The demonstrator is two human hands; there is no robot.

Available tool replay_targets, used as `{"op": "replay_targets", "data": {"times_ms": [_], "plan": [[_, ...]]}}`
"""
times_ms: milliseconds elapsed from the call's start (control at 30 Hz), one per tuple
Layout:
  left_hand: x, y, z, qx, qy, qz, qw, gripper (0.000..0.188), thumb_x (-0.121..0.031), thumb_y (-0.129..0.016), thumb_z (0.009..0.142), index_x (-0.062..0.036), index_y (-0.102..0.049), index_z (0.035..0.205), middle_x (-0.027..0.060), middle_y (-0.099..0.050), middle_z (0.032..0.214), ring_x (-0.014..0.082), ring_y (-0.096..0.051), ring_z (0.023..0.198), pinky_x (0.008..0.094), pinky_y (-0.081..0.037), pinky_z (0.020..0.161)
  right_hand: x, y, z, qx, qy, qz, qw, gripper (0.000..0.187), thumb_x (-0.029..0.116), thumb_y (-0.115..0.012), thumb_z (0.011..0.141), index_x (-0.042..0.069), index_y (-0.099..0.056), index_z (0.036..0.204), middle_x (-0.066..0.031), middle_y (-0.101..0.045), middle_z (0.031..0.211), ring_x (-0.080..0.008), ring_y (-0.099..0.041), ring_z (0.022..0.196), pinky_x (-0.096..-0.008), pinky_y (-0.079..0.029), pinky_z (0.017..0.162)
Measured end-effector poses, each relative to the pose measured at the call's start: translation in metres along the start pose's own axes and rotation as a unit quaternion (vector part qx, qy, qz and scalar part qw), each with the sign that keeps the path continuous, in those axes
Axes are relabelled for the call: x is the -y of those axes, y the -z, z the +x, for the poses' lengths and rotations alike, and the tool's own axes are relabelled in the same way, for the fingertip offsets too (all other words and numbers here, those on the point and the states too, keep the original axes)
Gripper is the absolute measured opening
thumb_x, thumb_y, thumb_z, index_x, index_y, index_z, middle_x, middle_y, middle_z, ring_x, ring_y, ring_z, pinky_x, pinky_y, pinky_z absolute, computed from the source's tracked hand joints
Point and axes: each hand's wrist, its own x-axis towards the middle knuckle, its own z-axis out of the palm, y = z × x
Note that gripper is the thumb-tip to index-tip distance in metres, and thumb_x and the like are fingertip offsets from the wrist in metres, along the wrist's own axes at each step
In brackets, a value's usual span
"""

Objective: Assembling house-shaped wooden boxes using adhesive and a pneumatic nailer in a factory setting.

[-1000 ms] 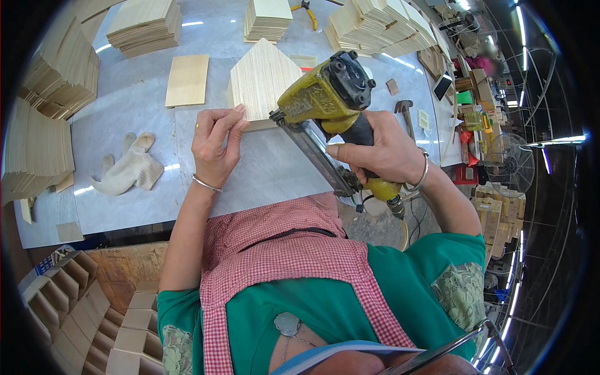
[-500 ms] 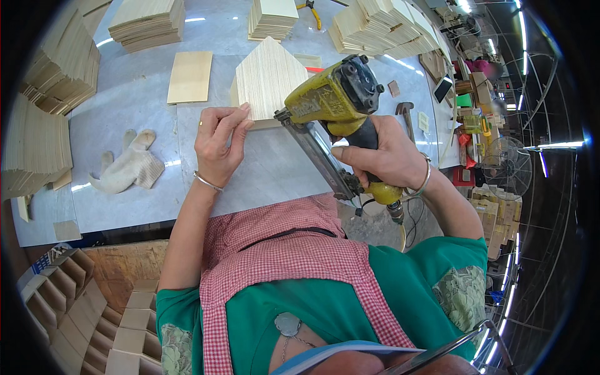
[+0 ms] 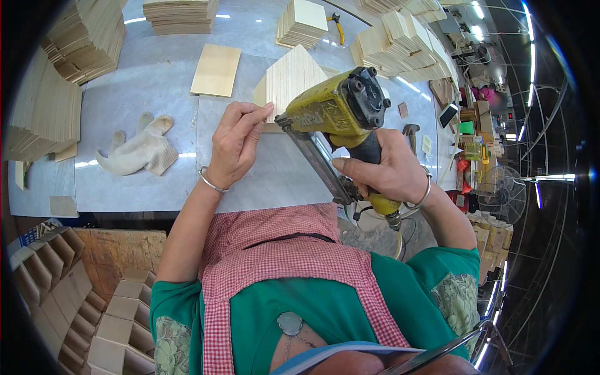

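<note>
A house-shaped wooden box (image 3: 294, 75) with a pointed far end lies on the grey table. My left hand (image 3: 236, 140) is closed, its thumb and fingertips pinching the box's near left corner. My right hand (image 3: 394, 164) is wrapped round the black grip of a yellow nail gun (image 3: 334, 109). The gun's nose is at the box's near edge, just right of my left fingertips; contact there cannot be made out. The gun's body hides the box's right side. A hose (image 3: 399, 244) hangs from its lower end.
A flat wooden panel (image 3: 216, 70) and a white glove (image 3: 140, 150) lie to the left. Stacks of panels (image 3: 181, 15) stand along the far and left sides. Pliers (image 3: 338, 28) and a hammer (image 3: 410, 134) lie farther off. Wooden boxes (image 3: 128, 312) are stacked at lower left.
The view has shifted, so the table things appear farther right. Relative to the box, the nail gun has moved left along the near edge, closer to my left fingertips. Both hands keep their holds.
</note>
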Motion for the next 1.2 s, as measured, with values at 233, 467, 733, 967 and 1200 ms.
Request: {"op": "replay_targets", "data": {"times_ms": [233,467,733,967,1200], "plan": [[0.002,0.000,0.000,0.000,-0.001,-0.006,1.000,0.030,0.006,-0.059,0.082,-0.0034,-0.066,0.110,0.0112,-0.057,0.092,0.0238,-0.058,0.084,0.0306,-0.048,0.072,0.002,-0.001,0.005,0.000,0.010,-0.012,1.000,0.036,0.020,-0.070,0.078,-0.008,-0.061,0.098,-0.0052,-0.058,0.056,-0.0092,-0.055,0.047,-0.0262,-0.044,0.045],[0.003,0.000,-0.001,0.001,-0.001,-0.011,1.000,0.032,0.007,-0.059,0.081,-0.0033,-0.065,0.111,0.0109,-0.057,0.093,0.0244,-0.057,0.085,0.0313,-0.048,0.073,0.003,-0.001,0.006,0.005,0.000,-0.021,1.000,0.037,0.021,-0.070,0.077,-0.008,-0.061,0.097,-0.0057,-0.059,0.056,-0.0096,-0.056,0.048,-0.0271,-0.045,0.046],[0.003,0.000,0.001,-0.004,-0.016,0.000,1.000,0.031,0.006,-0.059,0.082,-0.0031,-0.065,0.111,0.0109,-0.057,0.093,0.0245,-0.057,0.085,0.0315,-0.048,0.073,0.010,0.001,0.009,-0.007,0.083,-0.160,0.984,0.033,0.023,-0.069,0.074,-0.007,-0.060,0.086,-0.0136,-0.057,0.058,-0.0236,-0.059,0.052,-0.0334,-0.046,0.052],[0.000,0.001,0.003,-0.022,0.100,-0.093,0.990,0.025,-0.009,-0.058,0.090,-0.0026,-0.063,0.114,0.0083,-0.059,0.098,0.0175,-0.057,0.085,0.0283,-0.048,0.072,-0.013,0.017,-0.007,-0.057,-0.002,-0.060,0.997,0.028,0.022,-0.069,0.080,-0.004,-0.059,0.079,-0.0046,-0.056,0.053,-0.0087,-0.054,0.046,-0.0273,-0.042,0.045],[0.031,-0.006,0.043,0.033,0.256,-0.170,0.951,0.035,-0.027,-0.061,0.091,-0.0031,-0.062,0.117,0.0041,-0.057,0.103,0.0110,-0.054,0.074,0.0242,-0.047,0.066,-0.041,0.030,-0.010,-0.123,-0.025,0.050,0.991,0.023,0.013,-0.069,0.081,-0.005,-0.059,0.089,-0.0028,-0.055,0.055,-0.0098,-0.053,0.043,-0.0248,-0.042,0.042]]}}
